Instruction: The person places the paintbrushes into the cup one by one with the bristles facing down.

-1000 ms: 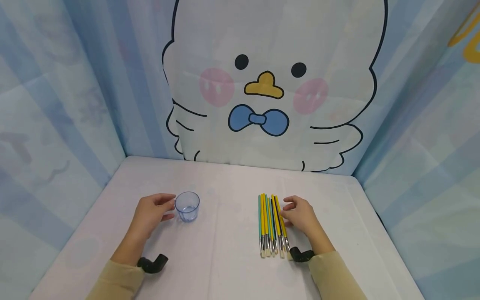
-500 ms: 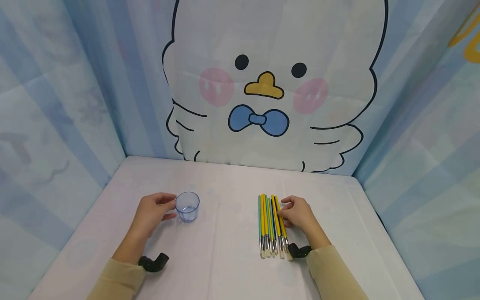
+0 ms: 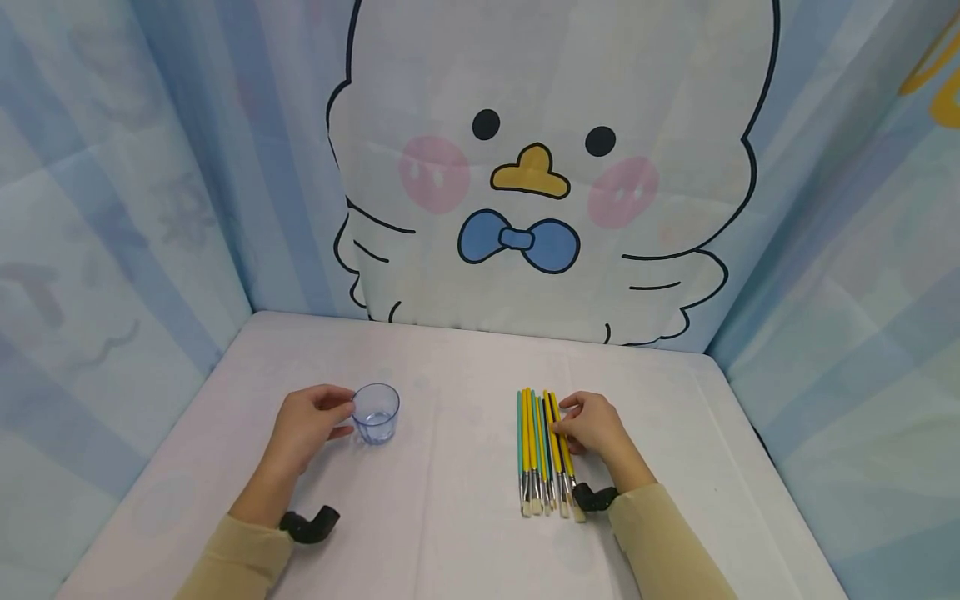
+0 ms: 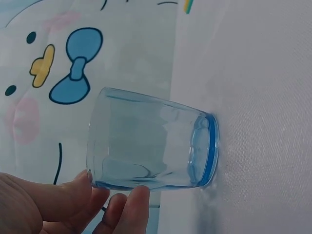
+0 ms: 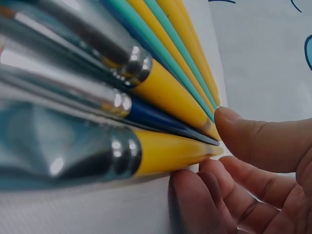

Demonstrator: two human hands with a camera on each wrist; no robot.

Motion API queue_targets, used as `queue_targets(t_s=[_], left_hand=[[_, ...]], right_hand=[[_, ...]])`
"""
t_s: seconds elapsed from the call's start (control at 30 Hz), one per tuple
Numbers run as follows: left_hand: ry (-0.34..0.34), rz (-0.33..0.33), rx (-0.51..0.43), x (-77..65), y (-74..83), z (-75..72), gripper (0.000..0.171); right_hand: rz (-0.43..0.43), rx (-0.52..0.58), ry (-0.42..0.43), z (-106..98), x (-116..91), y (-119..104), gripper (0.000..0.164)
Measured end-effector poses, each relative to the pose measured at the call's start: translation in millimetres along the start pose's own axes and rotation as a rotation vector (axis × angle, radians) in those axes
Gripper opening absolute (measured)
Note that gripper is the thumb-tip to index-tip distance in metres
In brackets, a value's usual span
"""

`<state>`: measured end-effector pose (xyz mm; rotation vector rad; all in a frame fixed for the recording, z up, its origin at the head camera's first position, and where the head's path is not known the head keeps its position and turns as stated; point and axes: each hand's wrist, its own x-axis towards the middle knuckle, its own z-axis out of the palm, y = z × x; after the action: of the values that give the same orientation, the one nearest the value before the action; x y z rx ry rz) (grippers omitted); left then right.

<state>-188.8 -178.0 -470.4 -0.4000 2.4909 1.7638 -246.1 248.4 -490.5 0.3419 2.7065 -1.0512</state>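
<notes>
A clear blue-tinted drinking glass point(image 3: 377, 414) stands upright on the white table, left of the middle. My left hand point(image 3: 306, 423) is at its left side; in the left wrist view the thumb point(image 4: 73, 192) is at the rim and a fingertip point(image 4: 139, 197) meets the lower wall. On the right, several paintbrushes point(image 3: 534, 442) lie side by side, bristles toward me, handles yellow, teal and dark blue. My right hand point(image 3: 596, 427) is by the outermost ones. Its thumb point(image 5: 234, 122) reaches over the handles, while the other fingers point(image 5: 197, 200) lie low beside the outer yellow brush point(image 5: 165, 152).
A white-covered table point(image 3: 450, 533) spans the space between both hands. Behind it hangs a backdrop point(image 3: 525, 292) printed with a cartoon bird, and striped blue curtains point(image 3: 112, 250) flank the sides. Black curved pieces point(image 3: 309, 525) sit at both wrists.
The right hand has shifted slightly left, its thumb moving over the outer brush handles. My left hand has crept a little closer to the glass. Glass and brushes lie nearly as before.
</notes>
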Motion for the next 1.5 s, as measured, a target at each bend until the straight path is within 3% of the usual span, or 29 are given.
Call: queue_targets(t_s=[0.43,0.73,1.2,1.5], left_hand=[[0.006,0.000,-0.023,-0.4,0.0,1.8,0.034],[-0.010,-0.019,-0.030,-1.7,1.0,1.1,0.035],[-0.017,-0.039,-0.057,2.3,1.8,0.8,0.034],[-0.012,-0.047,-0.055,2.4,2.0,0.9,0.033]], right_hand=[[-0.006,0.006,-0.008,-1,-1,1,0.036],[0.043,0.018,-0.035,-4,3,0,0.034],[0.042,0.166,-0.047,-9,-1,4,0.038],[0.035,0.249,-0.045,-13,-4,-4,0.042]])
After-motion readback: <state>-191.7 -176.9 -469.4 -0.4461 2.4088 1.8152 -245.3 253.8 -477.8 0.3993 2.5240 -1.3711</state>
